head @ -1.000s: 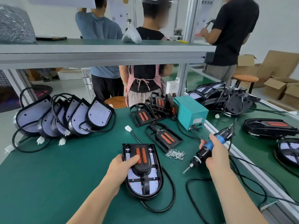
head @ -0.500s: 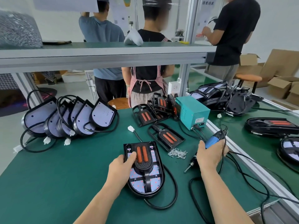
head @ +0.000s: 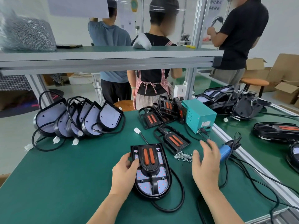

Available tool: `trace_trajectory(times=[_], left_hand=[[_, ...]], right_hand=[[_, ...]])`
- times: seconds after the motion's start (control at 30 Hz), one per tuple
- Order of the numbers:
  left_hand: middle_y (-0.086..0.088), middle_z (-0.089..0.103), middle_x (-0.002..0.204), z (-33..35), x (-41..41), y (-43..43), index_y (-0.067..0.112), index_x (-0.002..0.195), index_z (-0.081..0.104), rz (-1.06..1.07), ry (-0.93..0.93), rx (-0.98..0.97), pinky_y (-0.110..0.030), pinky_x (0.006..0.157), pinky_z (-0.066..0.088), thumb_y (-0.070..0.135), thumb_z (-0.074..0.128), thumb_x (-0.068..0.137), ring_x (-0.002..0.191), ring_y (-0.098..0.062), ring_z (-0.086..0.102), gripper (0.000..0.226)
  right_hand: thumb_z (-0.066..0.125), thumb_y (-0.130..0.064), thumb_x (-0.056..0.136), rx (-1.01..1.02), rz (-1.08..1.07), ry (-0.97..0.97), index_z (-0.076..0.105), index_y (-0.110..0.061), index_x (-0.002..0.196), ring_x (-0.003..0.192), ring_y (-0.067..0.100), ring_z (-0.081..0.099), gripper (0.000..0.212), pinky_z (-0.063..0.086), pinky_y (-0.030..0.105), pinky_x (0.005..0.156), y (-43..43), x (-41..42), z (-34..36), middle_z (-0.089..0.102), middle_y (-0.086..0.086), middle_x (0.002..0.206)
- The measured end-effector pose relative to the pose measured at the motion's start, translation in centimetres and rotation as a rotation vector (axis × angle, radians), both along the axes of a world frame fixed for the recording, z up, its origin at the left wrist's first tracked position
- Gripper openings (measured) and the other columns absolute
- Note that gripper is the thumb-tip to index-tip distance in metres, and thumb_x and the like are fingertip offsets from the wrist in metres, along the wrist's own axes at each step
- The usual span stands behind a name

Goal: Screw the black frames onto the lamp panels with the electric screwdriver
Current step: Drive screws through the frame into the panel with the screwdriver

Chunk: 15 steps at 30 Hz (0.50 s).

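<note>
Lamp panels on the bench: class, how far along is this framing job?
Looks done: framed lamps at far right. In hand: left hand grips a panel with its frame seated; right hand open, screwdriver lying on the mat. Left: bare panels, loose frames, screws.

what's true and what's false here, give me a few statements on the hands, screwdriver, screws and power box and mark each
1. The left hand grips the left edge of the panel. True.
2. The right hand grips the screwdriver. False: its fingers are spread and hold nothing, and the screwdriver lies on the mat to its right.
3. The screws lie in a loose pile on the mat, right of the panel. True.
4. The power box is red. False: it is teal.
</note>
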<state>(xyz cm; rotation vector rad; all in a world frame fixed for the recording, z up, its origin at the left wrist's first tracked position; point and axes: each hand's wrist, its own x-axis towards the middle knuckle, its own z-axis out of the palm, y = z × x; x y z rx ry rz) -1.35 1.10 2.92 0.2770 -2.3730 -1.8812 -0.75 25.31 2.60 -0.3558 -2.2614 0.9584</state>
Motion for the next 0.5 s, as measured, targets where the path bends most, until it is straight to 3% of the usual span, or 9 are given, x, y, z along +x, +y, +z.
trace_trajectory(times=[0.1,0.17,0.27,0.37,0.5], left_hand=[[-0.006,0.076,0.084,-0.1,-0.1,0.0,0.036,0.105,0.066,-0.009,0.007,0.013,-0.032,0.08,0.054,0.019,0.063,0.095,0.08,-0.019,0.07,0.021],[-0.01,0.075,0.089,-0.3,-0.2,-0.1,0.037,0.108,0.068,-0.017,0.017,0.015,-0.037,0.083,0.056,0.018,0.063,0.095,0.076,-0.016,0.065,0.023],[0.002,0.077,0.088,-0.5,-0.3,-0.1,0.04,0.109,0.068,-0.03,0.04,0.007,-0.027,0.078,0.055,0.019,0.062,0.096,0.081,-0.014,0.07,0.025],[0.015,0.077,0.091,-0.4,-0.3,0.0,0.045,0.104,0.066,-0.045,0.046,0.004,-0.024,0.084,0.053,0.017,0.06,0.098,0.089,-0.006,0.071,0.029],[0.023,0.075,0.096,-0.6,-0.4,0.2,0.035,0.115,0.068,-0.068,0.033,0.005,-0.021,0.087,0.051,0.013,0.057,0.099,0.096,0.003,0.068,0.028]], right_hand=[[0.061,-0.022,0.099,0.046,0.249,-0.065,0.064,-0.01,0.124,0.118,0.024,0.058,0.028,0.043,0.038,0.105,-2.6,0.3,1.2,0.062,0.003,0.121],[0.057,-0.035,0.1,0.074,0.344,-0.309,0.057,-0.016,0.131,0.114,0.019,0.059,0.037,0.045,0.034,0.096,-4.3,0.0,1.9,0.063,-0.002,0.12],[0.052,-0.043,0.099,-0.038,0.398,-0.605,0.039,-0.017,0.144,0.094,0.015,0.061,0.054,0.044,0.032,0.075,-6.0,-0.8,2.9,0.064,-0.004,0.105],[0.057,-0.047,0.095,-0.267,0.459,-0.708,0.039,-0.013,0.136,0.1,0.015,0.053,0.056,0.044,0.036,0.087,-6.6,-1.5,3.3,0.055,-0.003,0.114],[0.064,-0.048,0.093,-0.558,0.516,-0.697,0.046,-0.014,0.129,0.119,0.017,0.05,0.053,0.041,0.041,0.108,-7.0,-1.9,3.5,0.052,-0.003,0.135]])
